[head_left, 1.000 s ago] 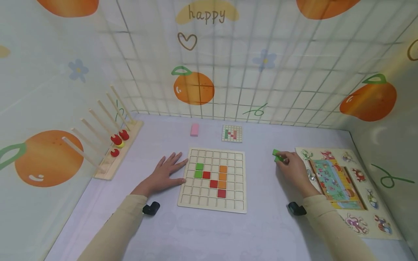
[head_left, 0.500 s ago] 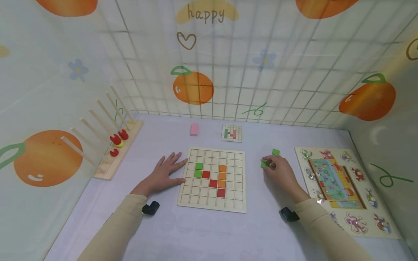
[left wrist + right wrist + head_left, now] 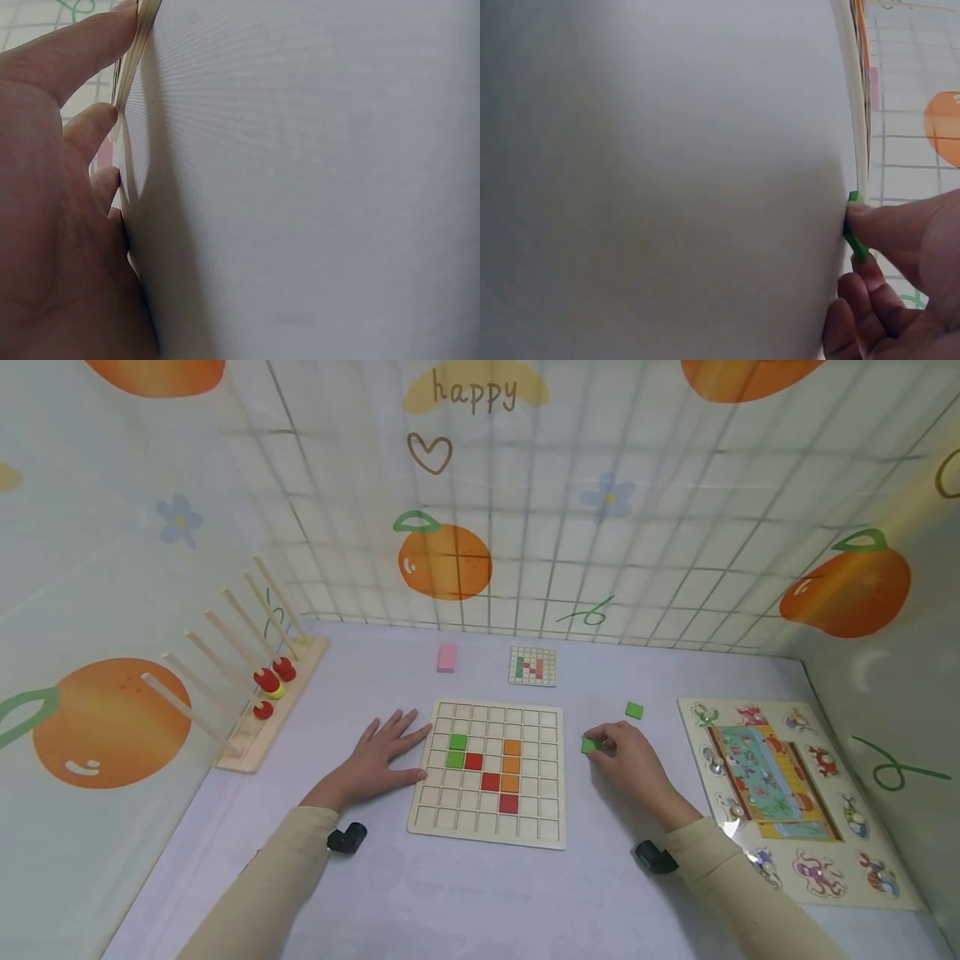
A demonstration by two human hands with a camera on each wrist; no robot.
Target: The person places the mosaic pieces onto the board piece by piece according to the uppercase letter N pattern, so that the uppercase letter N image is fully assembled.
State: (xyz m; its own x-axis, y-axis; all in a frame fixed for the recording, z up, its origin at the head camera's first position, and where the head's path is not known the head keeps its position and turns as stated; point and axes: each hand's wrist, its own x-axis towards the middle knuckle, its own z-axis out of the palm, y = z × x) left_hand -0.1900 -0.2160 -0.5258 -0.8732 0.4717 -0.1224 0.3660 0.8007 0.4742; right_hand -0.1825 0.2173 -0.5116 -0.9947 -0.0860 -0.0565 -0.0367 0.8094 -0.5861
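Observation:
Between thumb and fingers my right hand point(image 3: 626, 762) pinches a green square tile point(image 3: 589, 746), just right of the wooden grid board point(image 3: 457, 823). The right wrist view shows the tile point(image 3: 854, 226) edge-on at the fingertips, close to the tabletop. Spread flat on the table, my left hand point(image 3: 378, 760) touches the board's left edge with thumb and index finger; the left wrist view shows the fingers point(image 3: 94, 124) at that edge. Two green tiles point(image 3: 456, 751), several red tiles point(image 3: 491, 782) and several orange tiles point(image 3: 512, 765) sit in the board's cells. Another green tile point(image 3: 634, 711) lies loose beyond my right hand.
Behind the board lie a small pattern card point(image 3: 533, 667) and a pink block point(image 3: 447, 657). At the left stands a wooden peg rack point(image 3: 255, 745) with a few red and yellow pieces. A sea-animal puzzle board point(image 3: 795, 860) lies at the right, partly near my right sleeve.
My right hand has moved left toward the board, carrying one green tile away from the other, which stays on the table. The left hand has kept its place.

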